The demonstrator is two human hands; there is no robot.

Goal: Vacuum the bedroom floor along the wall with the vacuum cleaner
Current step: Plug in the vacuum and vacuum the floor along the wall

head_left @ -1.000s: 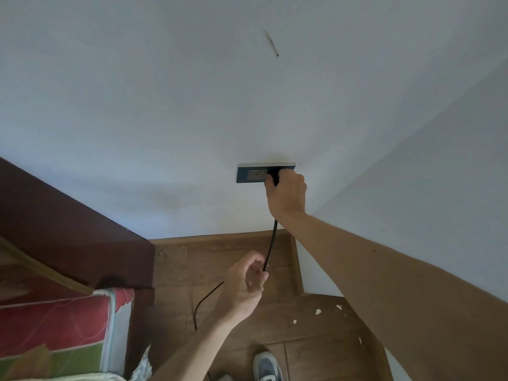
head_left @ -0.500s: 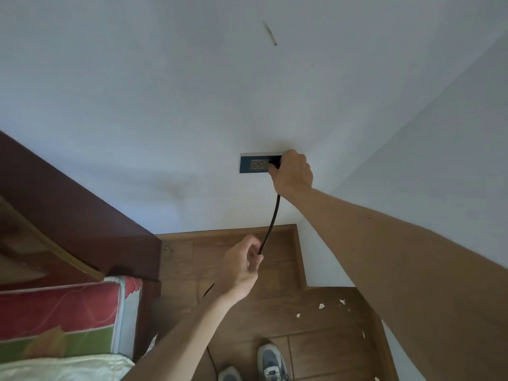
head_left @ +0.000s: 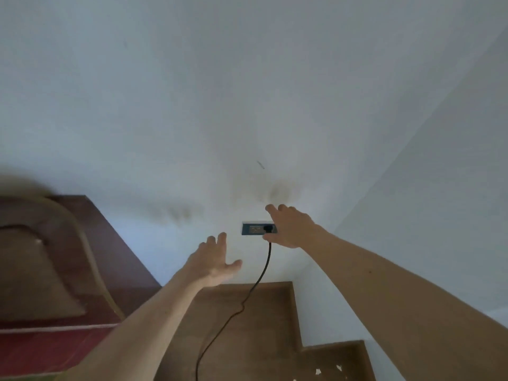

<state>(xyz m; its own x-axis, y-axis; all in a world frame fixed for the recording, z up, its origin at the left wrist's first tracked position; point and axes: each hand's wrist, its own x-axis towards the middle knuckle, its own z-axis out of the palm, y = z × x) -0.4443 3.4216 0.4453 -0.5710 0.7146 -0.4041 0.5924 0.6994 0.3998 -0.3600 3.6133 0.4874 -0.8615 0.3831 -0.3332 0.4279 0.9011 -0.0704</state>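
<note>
Head view: plug [head_left: 267, 229] in socket [head_left: 252, 229], beside spread right grip [head_left: 292, 229].

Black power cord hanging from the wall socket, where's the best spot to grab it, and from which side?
Probably the straight stretch of the power cord just below the plug, where it hangs clear of the floor. Come from its left with the left hand, which is open and beside it.
</note>
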